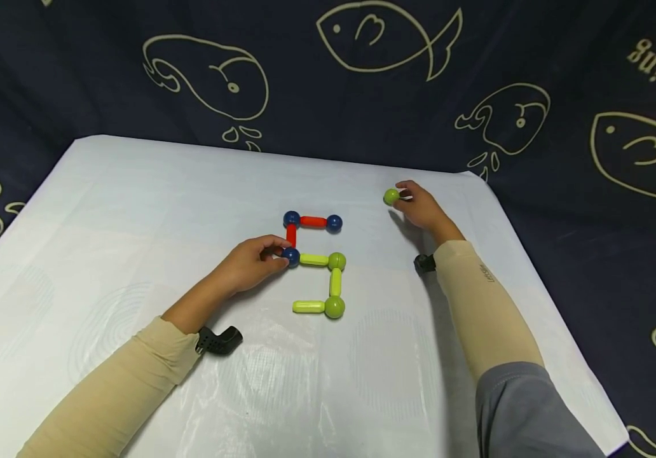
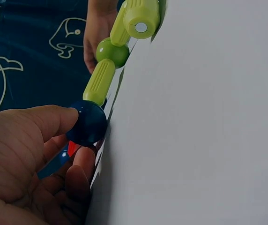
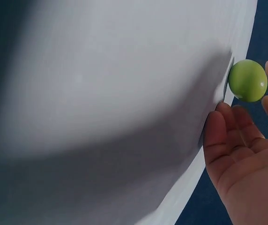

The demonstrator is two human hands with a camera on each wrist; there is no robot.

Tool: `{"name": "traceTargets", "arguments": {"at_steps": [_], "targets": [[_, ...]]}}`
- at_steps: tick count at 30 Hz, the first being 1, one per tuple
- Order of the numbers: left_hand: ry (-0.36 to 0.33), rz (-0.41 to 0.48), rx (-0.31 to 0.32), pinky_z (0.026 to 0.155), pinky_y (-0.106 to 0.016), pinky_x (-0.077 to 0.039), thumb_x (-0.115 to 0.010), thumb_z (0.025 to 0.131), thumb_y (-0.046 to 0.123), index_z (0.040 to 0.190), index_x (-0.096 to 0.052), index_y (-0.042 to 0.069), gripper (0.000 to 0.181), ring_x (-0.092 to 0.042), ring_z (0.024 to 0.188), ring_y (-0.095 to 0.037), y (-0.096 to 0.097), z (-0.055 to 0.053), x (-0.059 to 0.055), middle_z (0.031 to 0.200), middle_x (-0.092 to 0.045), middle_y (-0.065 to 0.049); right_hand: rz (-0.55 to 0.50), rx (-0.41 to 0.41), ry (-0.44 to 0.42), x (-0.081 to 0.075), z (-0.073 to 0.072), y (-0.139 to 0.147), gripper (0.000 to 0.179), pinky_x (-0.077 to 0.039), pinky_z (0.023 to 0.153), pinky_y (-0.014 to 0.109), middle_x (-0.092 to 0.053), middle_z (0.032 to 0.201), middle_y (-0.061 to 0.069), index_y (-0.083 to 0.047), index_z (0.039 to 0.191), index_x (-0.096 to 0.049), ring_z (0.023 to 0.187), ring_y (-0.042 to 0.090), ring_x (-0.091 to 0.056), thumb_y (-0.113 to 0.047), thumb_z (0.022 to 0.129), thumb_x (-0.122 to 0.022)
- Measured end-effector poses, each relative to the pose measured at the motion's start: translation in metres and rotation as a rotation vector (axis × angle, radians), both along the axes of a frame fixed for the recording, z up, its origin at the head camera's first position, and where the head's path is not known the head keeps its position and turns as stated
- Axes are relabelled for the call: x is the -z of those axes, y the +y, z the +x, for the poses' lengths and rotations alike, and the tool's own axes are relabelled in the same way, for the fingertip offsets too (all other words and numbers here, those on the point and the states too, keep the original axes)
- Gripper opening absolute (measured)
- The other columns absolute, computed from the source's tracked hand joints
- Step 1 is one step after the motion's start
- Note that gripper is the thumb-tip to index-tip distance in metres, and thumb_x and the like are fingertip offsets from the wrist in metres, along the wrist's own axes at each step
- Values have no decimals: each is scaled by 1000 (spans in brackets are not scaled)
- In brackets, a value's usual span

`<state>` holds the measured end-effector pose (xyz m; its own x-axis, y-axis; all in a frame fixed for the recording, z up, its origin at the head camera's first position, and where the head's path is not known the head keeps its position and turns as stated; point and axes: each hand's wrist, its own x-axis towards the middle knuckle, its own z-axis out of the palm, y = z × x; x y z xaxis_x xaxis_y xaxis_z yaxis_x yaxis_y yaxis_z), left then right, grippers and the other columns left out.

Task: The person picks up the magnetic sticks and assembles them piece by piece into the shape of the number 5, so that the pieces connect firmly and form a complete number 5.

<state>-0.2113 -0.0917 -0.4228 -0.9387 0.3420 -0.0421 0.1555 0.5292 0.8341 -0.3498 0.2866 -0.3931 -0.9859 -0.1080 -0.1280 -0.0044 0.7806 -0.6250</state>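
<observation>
My left hand [image 1: 250, 263] pinches a dark blue ball [image 2: 90, 124] between thumb and fingers. That ball is the middle joint of an S-like figure of sticks and balls on the table. Above it, a red stick [image 1: 291, 236] leads to a blue ball [image 1: 292, 219], then a red stick [image 1: 313, 222] and another blue ball [image 1: 334, 223]. Below run yellow-green sticks [image 1: 335, 282] and green balls [image 1: 335, 307], ending in a free stick [image 1: 307, 307]. At the far right, my right hand [image 1: 421, 205] has its thumb and fingers spread beside a loose green ball [image 3: 248, 80].
A white cloth covers the table [image 1: 150, 184]. Behind it hangs a dark blue curtain [image 1: 299, 114] with fish and whale drawings. Black wrist mounts [image 1: 219, 341] sit on both forearms, close over the cloth.
</observation>
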Motion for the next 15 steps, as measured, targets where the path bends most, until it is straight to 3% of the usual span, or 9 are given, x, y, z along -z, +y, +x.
{"name": "traceTargets", "arguments": {"at_steps": [15], "targets": [[-3, 12, 7, 78, -36, -44, -67, 95, 18, 125, -66, 11, 31, -55, 91, -23, -2, 0, -1, 113, -67, -9, 55, -23, -56, 4, -1, -4, 44, -36, 105, 48, -50, 138, 18, -4, 137, -49, 126, 33, -46, -24, 99, -59]]}}
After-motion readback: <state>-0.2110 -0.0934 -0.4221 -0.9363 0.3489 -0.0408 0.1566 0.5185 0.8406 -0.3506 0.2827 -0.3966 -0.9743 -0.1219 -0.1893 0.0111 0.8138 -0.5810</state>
